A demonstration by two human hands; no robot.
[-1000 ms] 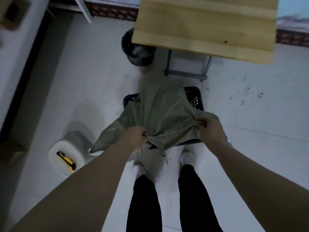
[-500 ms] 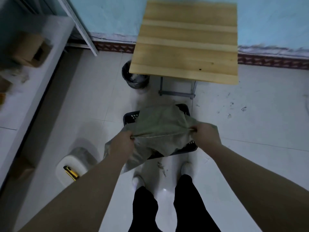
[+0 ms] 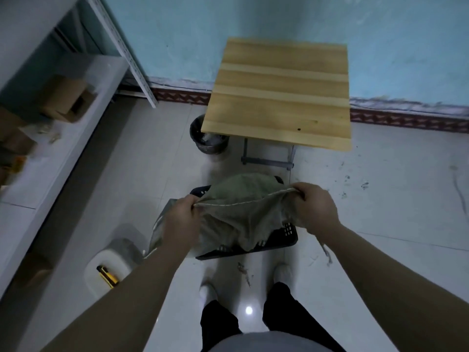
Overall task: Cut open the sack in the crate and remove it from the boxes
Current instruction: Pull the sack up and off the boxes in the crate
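Note:
A grey-green woven sack (image 3: pixel 238 212) hangs stretched between both hands above a black plastic crate (image 3: pixel 281 238) on the floor. My left hand (image 3: pixel 181 219) grips the sack's left end and my right hand (image 3: pixel 316 208) grips its right end, along a stitched seam. The sack's loose cloth drapes down over the crate and hides whatever is inside. A frayed thread dangles below my right wrist.
A yellow utility knife (image 3: pixel 107 275) lies on a white roll (image 3: pixel 101 271) at the lower left. A wooden folding table (image 3: pixel 279 95) stands ahead, with a dark bin (image 3: pixel 209 138) beside it. Shelving with cardboard boxes (image 3: pixel 67 97) runs along the left. My feet stand just behind the crate.
Both hands have lifted the sack higher and pulled its seam taut. The view has tilted up, so the wall and shelving now show.

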